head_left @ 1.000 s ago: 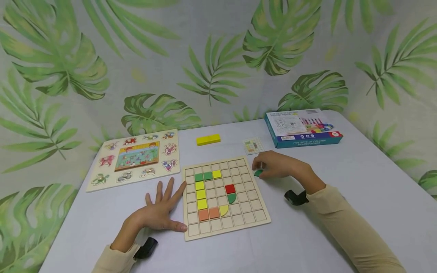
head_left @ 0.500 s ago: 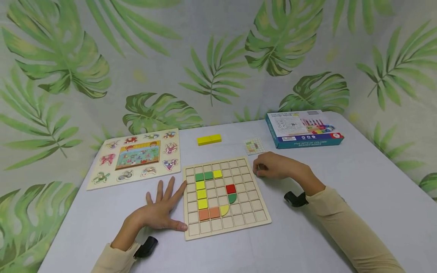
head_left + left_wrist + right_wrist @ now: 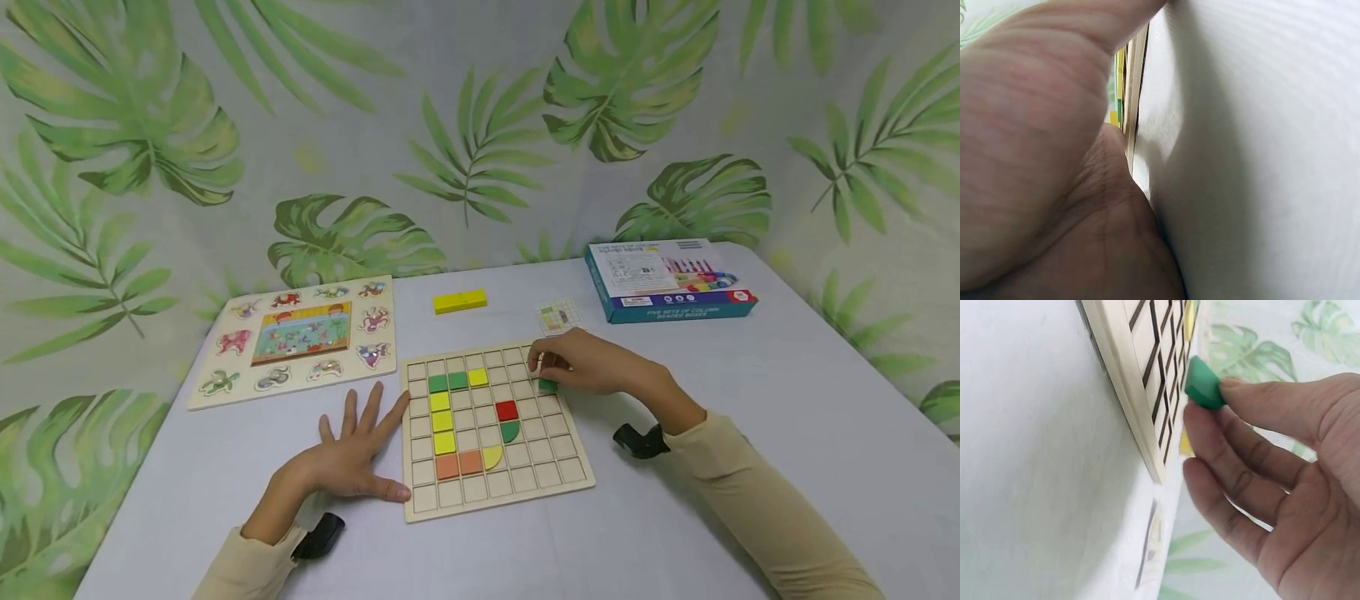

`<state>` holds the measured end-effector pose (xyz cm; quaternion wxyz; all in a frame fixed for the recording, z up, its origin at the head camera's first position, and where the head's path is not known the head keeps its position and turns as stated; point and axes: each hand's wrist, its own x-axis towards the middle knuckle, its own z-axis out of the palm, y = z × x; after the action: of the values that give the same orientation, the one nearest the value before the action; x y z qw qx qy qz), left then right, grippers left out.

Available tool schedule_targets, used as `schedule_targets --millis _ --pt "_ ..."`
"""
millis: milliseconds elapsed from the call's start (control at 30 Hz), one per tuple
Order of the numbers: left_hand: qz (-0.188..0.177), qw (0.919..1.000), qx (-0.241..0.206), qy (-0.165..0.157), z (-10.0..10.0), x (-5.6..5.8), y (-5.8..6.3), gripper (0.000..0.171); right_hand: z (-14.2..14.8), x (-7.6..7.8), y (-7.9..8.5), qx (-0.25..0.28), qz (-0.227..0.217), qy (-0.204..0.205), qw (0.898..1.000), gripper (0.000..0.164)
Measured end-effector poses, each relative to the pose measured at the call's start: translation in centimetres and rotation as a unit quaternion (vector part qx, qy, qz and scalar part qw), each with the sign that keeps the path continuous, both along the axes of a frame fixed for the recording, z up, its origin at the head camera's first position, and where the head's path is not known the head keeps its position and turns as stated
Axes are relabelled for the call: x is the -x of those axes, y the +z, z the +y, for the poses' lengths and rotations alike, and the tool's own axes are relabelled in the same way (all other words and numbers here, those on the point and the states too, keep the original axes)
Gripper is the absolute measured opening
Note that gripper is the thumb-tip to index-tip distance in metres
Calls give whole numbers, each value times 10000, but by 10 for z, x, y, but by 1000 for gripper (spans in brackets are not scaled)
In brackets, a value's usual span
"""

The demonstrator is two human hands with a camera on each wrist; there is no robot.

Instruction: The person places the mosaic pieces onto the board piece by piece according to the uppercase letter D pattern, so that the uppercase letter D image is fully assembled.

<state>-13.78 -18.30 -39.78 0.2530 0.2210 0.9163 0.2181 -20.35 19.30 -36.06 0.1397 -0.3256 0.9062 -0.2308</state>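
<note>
A square wooden grid board (image 3: 558, 446) lies on the table, bearing green, yellow, orange and red tiles, among them a red square (image 3: 507, 410) and a yellow quarter-round tile (image 3: 492, 457). My left hand (image 3: 341, 462) lies spread at the board's left side, its thumb and index fingertip touching the edge. Over the upper right of the board, my right hand (image 3: 592, 360) pinches a small green tile (image 3: 1202, 384) between thumb and fingers. In the right wrist view that tile is held tilted near the board's surface. Fingers partly cover it in the head view.
An animal puzzle board (image 3: 300, 387) lies at the back left. Behind the grid board are a yellow block (image 3: 460, 302) and a small pattern card (image 3: 558, 317). A teal box (image 3: 675, 312) rests at the back right. Patterned cloth hangs behind the table.
My right hand has picked up the green tile from beside the board's right edge and moved left with it over the board. The left hand stays in place.
</note>
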Motion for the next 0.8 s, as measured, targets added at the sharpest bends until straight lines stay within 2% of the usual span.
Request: schedule_targets --millis 233,433,800 --pt "5 10000 -20 2 0 1 -1 129 -9 -3 0 396 149 194 9989 13" --pt "-11 10000 -12 -25 -1 1 1 130 -17 -4 -1 716 -10 161 9973 16" --pt "-76 10000 -22 5 -1 2 2 130 -37 3 -11 798 -169 60 9967 13"
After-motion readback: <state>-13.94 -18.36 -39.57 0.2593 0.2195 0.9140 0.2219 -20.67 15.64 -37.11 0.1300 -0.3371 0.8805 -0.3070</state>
